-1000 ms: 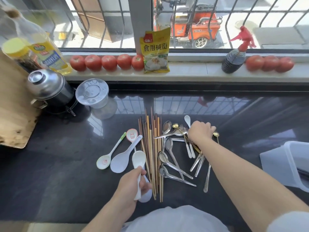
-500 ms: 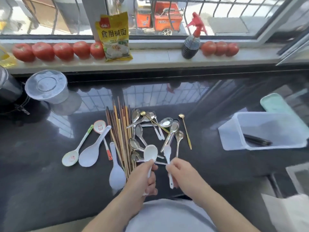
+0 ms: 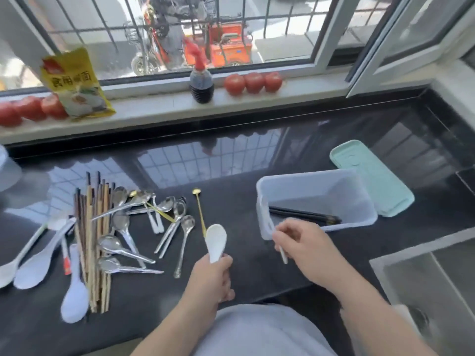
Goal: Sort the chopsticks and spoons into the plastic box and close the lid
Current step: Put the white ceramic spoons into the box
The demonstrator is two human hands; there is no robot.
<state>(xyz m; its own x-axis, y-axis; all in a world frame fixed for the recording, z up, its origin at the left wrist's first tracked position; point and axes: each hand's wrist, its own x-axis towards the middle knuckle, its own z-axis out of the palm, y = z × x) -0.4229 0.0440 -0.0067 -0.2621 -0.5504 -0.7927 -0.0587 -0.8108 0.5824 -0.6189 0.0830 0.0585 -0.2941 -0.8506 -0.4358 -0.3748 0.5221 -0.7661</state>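
Right now both hands are loaded. The left hand [image 3: 210, 276], at lower centre of the frame, grips the handle of a white spoon [image 3: 216, 241], bowl up and tilted toward the top of the frame. The right hand [image 3: 305, 249], just right of it, pinches a thin white handle [image 3: 282, 254]; its far end is hidden by the fingers, so I cannot tell which piece it is.

The plastic box [image 3: 318, 181] stands open at centre right, its near left corner almost touching the right hand's knuckles. Its long axis runs left to right across the frame, sloping slightly down to the right, and dark chopsticks [image 3: 305, 215] already lie along it inside. So the right hand is clearly the nearer; the left must cross rightward and turn its spoon to lie along the box.

The pale green lid [image 3: 370, 176] rests beyond the box to the right. The chopstick bundle [image 3: 92, 242] and metal spoons [image 3: 123, 224] remain left, well apart from the box.
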